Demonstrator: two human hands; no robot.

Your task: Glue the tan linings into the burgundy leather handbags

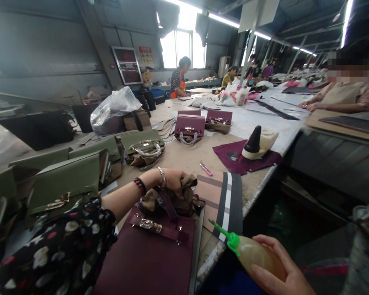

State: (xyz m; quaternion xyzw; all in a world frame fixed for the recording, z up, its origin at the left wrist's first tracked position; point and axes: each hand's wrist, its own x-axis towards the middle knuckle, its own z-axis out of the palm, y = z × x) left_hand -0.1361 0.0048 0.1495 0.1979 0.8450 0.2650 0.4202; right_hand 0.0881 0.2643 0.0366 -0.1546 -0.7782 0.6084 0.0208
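Observation:
A burgundy handbag (153, 254) lies in front of me on the table's near edge, with a metal clasp on its strap. My left hand (175, 182) is closed on the bag's bunched brown lining (187, 192) at its far end. In my right hand (279, 266) is a squeeze bottle (258, 256) of yellowish liquid, probably glue. Its green nozzle points up and left, beside the bag and apart from it. Part of the lining and the left fingertips are hidden in the folds.
Green handbags (64, 180) crowd the left side. Two more burgundy bags (189, 125) stand farther back. A pink cutter (206, 168) lies near a striped board (230, 196). On a purple cloth (227, 153) sits a container with a black cone (253, 139). A co-worker (341, 94) is at right.

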